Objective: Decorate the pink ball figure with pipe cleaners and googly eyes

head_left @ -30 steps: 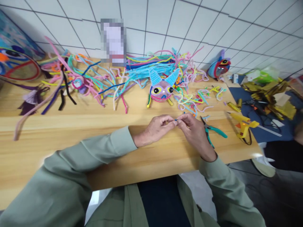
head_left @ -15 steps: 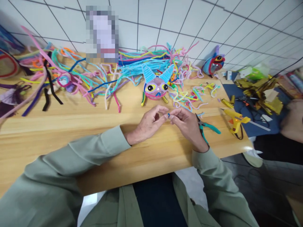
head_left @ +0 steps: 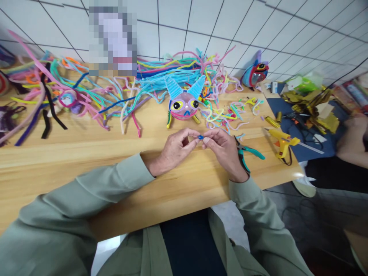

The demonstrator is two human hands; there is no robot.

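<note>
A small dark-blue piece of pipe cleaner [head_left: 200,137] is pinched between the fingertips of both hands. My left hand [head_left: 177,148] grips its left end, and my right hand [head_left: 223,147] has the other end; the fingers partly cover it. Just beyond them stands a craft figure [head_left: 184,107] with a clear round body, blue ears, yellow-ringed eyes and a pink line around the mouth. Pliers with teal handles [head_left: 247,151] lie open on the table beside my right wrist.
Pipe cleaners [head_left: 169,78] in many colours heap along the tiled wall. Cut scraps [head_left: 221,115] lie right of the figure. A yellow glue gun [head_left: 283,143] rests near the table's right end. Another figure [head_left: 255,73] stands behind. Someone's arm [head_left: 353,140] shows at the right edge.
The blue piece shows more plainly between the fingertips, which have turned it slightly. Both hands keep their pinch. The whole view has shifted a little, moving the scene left.
</note>
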